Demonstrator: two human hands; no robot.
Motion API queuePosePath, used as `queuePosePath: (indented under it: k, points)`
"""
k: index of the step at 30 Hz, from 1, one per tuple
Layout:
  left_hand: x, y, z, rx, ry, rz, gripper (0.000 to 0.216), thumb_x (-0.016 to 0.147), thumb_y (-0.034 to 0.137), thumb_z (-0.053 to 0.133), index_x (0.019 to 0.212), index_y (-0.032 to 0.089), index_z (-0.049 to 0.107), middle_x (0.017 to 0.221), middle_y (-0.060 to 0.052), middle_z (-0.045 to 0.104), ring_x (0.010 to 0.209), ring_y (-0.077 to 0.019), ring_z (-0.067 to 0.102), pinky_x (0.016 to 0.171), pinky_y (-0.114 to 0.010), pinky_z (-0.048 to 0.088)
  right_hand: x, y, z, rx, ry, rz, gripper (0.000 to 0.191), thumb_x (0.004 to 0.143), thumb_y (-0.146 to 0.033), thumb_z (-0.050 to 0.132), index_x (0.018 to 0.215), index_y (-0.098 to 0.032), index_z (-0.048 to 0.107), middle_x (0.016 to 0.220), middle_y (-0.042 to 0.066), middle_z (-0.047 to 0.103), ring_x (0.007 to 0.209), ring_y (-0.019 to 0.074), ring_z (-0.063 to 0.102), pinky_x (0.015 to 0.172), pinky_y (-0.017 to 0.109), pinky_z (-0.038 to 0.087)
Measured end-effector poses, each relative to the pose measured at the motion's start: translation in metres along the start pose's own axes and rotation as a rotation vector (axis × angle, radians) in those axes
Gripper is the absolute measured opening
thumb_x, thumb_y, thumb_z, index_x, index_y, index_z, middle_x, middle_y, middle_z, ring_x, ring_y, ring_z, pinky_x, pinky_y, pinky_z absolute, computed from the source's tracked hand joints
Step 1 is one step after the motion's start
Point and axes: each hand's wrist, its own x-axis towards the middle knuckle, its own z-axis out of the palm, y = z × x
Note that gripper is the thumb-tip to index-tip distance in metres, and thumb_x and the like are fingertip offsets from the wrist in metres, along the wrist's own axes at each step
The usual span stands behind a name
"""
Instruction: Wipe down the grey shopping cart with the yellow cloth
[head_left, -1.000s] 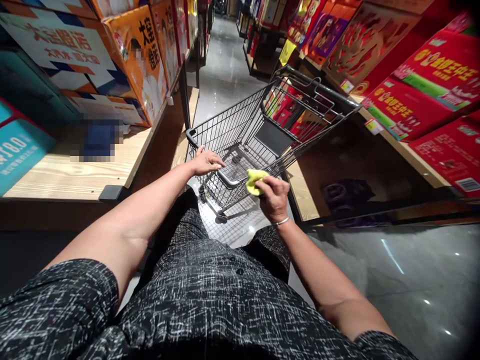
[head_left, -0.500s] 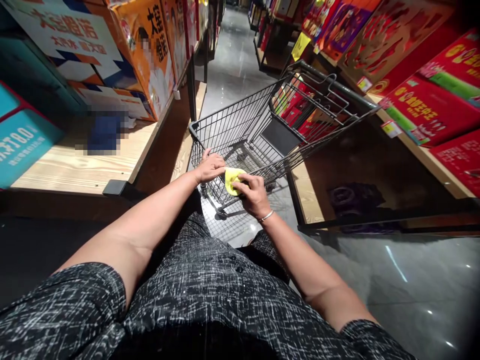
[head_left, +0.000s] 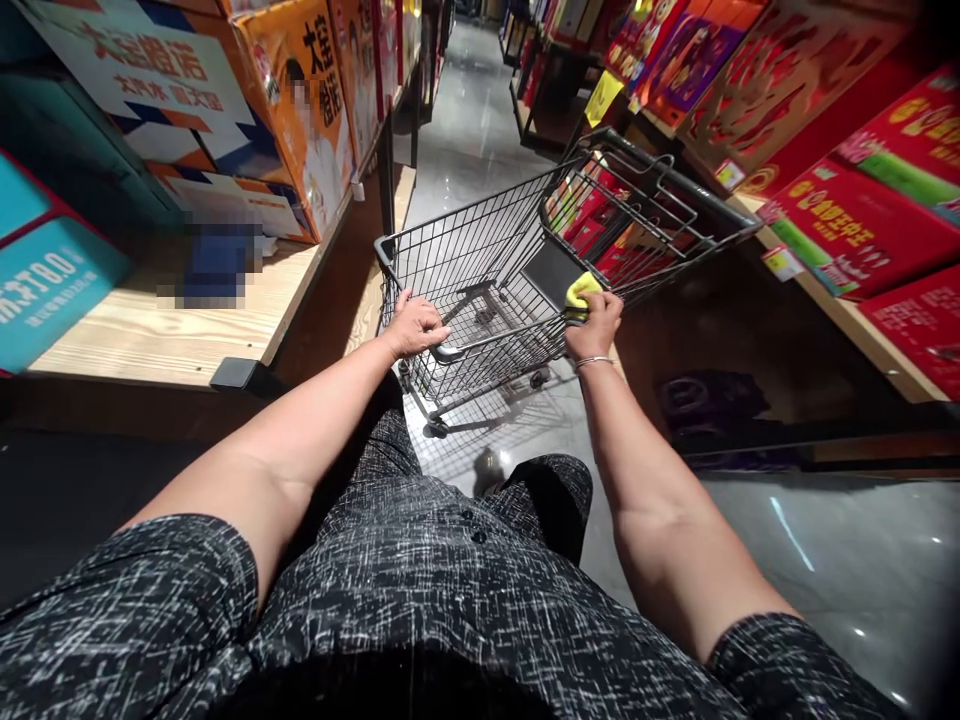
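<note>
A black wire shopping cart point(head_left: 480, 225) stands at an angle in front of me, its basket holding nothing I can see. My left hand point(head_left: 415, 325) is closed over the rim at the near end of the basket. Farther along the near side rim, my right hand point(head_left: 592, 325) grips a yellow cloth point(head_left: 581, 292), which is bunched against the rim. A thin bracelet circles the right wrist. The rim under the cloth is hidden by it and by the fingers.
On the left, a wooden shelf point(head_left: 165, 340) carries orange drink boxes point(head_left: 292, 110) and a blue box point(head_left: 60, 290). Red gift boxes point(head_left: 847, 220) fill the right shelf, close to the cart's handle. A grey tiled aisle point(head_left: 472, 90) runs ahead between the shelves.
My right hand has moved with the yellow cloth along the side rim, away from my left hand toward the handle end. The left hand stays at the near corner.
</note>
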Motion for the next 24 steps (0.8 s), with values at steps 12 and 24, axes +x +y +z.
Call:
queuePosePath:
  k: [12,24]
  points:
    - [0.010,-0.039,-0.024,0.108,-0.033,0.008,0.035,0.087,0.038,0.051,0.061,0.021,0.066,0.077,-0.003,0.066,0.102,-0.0256,0.058,0.123,-0.064,0.007,-0.103,-0.141,0.022,0.270,-0.217,-0.421,0.040,0.086,-0.012,0.058,0.120,-0.032,0.068,0.133,0.008,0.048,0.129,0.0260,0.045,0.109,0.048,0.046]
    - [0.009,-0.040,-0.021,0.071,-0.011,0.022,0.039,0.089,0.043,0.049,0.061,0.020,0.064,0.079,-0.002,0.068,0.101,-0.0235,0.057,0.124,-0.059,0.005,-0.186,-0.134,0.103,-0.092,-0.803,-0.727,0.040,0.099,-0.018,0.049,0.130,-0.037,0.066,0.141,0.005,0.056,0.123,0.0250,0.046,0.110,0.047,0.043]
